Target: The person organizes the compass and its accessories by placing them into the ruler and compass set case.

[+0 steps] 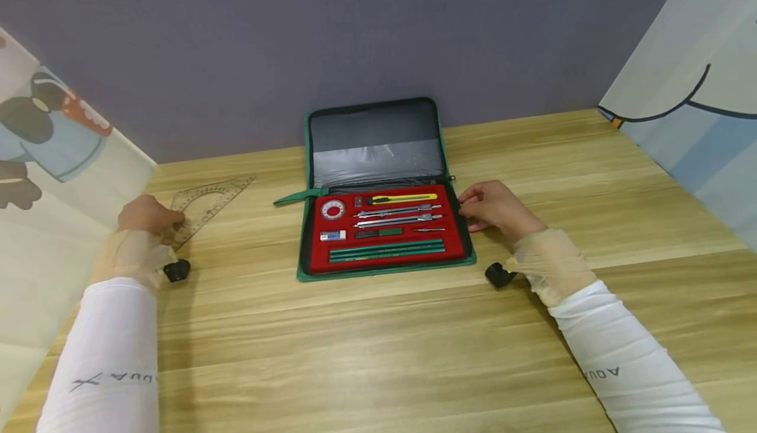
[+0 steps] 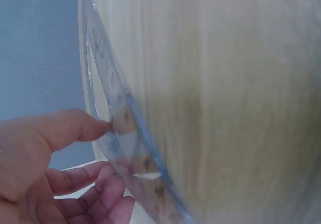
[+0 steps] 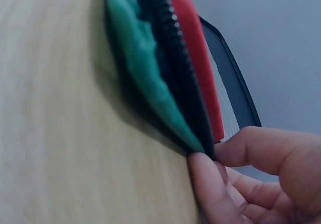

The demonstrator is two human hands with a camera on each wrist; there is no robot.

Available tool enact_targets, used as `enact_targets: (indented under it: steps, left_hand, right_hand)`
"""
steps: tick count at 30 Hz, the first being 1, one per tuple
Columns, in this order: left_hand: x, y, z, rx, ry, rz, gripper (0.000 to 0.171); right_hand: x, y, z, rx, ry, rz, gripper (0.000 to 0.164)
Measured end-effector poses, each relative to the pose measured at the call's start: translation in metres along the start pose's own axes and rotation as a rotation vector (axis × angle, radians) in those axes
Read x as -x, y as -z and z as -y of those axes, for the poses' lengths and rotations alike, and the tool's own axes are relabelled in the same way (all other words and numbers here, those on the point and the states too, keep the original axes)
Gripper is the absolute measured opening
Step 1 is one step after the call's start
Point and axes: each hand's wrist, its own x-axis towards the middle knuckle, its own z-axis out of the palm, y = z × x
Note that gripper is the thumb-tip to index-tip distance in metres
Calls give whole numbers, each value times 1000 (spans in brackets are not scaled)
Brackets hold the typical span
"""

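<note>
A green zippered drawing-set case (image 1: 386, 274) lies unfolded on the table, its lid leaning back. In its red tray (image 1: 384, 229) sit green pencils (image 1: 387, 250), two metal compasses (image 1: 399, 216), a yellow utility knife (image 1: 402, 199), an eraser (image 1: 333, 235) and a round white dial (image 1: 333, 209). My right hand (image 1: 493, 208) pinches the case's right edge between thumb and finger; the right wrist view shows the zipper (image 3: 175, 30) beside the red tray. At the left, my left hand (image 1: 148, 215) pinches a clear set square (image 1: 204, 206) by its near corner, thumb on its face.
A green strap (image 1: 300, 196) sticks out from the case's left side. The wooden table (image 1: 331, 354) meets a grey-purple panel (image 1: 296, 39) at the back. Printed curtains (image 1: 53, 137) hang at both sides.
</note>
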Motion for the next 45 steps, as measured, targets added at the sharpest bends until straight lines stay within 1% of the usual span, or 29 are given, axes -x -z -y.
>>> enact_targets:
  steps: [4, 7, 10, 14, 16, 17, 19, 21, 24, 26, 30, 32, 35, 39, 43, 45]
  left_hand:
    - [-1, -1, 4, 104, 1, 40, 41]
    - [-3, -1, 7, 157, 0, 73, 45]
    - [-4, 0, 10, 227, -7, 132, 42]
    - [-5, 1, 12, 420, -1, 242, 32]
    - [-4, 3, 11, 515, 1, 275, 25]
    - [-4, 4, 11, 545, -6, 287, 24]
    - [-2, 6, 10, 586, -18, 299, 17]
    - [-1, 8, 10, 598, -28, 308, 9]
    - [1, 12, 9, 597, -49, 316, 7]
    - [3, 13, 9, 602, -79, 314, 6]
    - [9, 13, 9, 661, -143, 285, 9]
    - [12, 12, 10, 682, -166, 254, 11]
    - [16, 9, 10, 676, -220, 186, 11]
    - [20, 6, 10, 658, -267, 100, 10]
    - [24, 3, 9, 661, -293, 54, 9]
    - [27, 1, 9, 650, -304, 40, 11]
  right_hand:
    - [1, 0, -1, -4, 4, 2, 35]
    - [2, 0, -2, -6, 3, 1, 35]
    - [2, 1, -2, -2, 5, -4, 34]
    - [2, 0, -3, -4, 8, -10, 33]
    - [1, 0, -4, -5, 7, -13, 32]
    - [1, 0, -4, -5, 6, -15, 32]
    - [0, 0, -4, -5, 3, -18, 31]
    - [0, 0, -4, -7, 2, -20, 31]
    - [1, 1, -4, -11, 6, -17, 32]
    - [2, 2, -4, -11, 13, -15, 33]
    - [2, 2, -5, -15, 18, -14, 34]
    - [1, 2, -5, -17, 17, -18, 33]
    - [1, 1, -4, -15, 15, -23, 33]
    - [1, 1, -3, -6, 8, -20, 33]
    - [0, 0, -2, -3, -5, -19, 34]
    - [0, -1, -2, -5, -12, -18, 34]
